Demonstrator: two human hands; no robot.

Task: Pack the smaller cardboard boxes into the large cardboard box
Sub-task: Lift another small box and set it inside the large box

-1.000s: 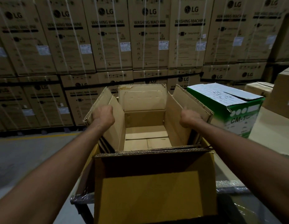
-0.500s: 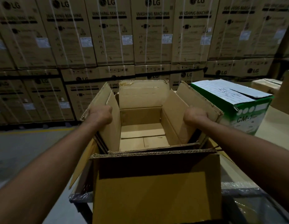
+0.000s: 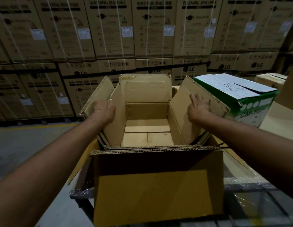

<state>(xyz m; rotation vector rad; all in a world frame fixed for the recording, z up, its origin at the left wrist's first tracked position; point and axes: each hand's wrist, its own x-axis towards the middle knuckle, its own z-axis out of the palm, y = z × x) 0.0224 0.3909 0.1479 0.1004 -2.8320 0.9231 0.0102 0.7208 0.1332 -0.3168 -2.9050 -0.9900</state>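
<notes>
Cartons (image 3: 109,30) behind, left hand (image 3: 102,108), right hand (image 3: 199,106) on flaps (image 3: 180,104) of smaller box (image 3: 147,112)

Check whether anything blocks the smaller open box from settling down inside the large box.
Nothing visible does. The smaller box already sits within the large box, with the left hand and right hand on its side flaps. What lies beneath it is hidden.

Plastic-wrapped platform (image 3: 239,184), large cardboard box (image 3: 158,185) (open) — atop
</notes>
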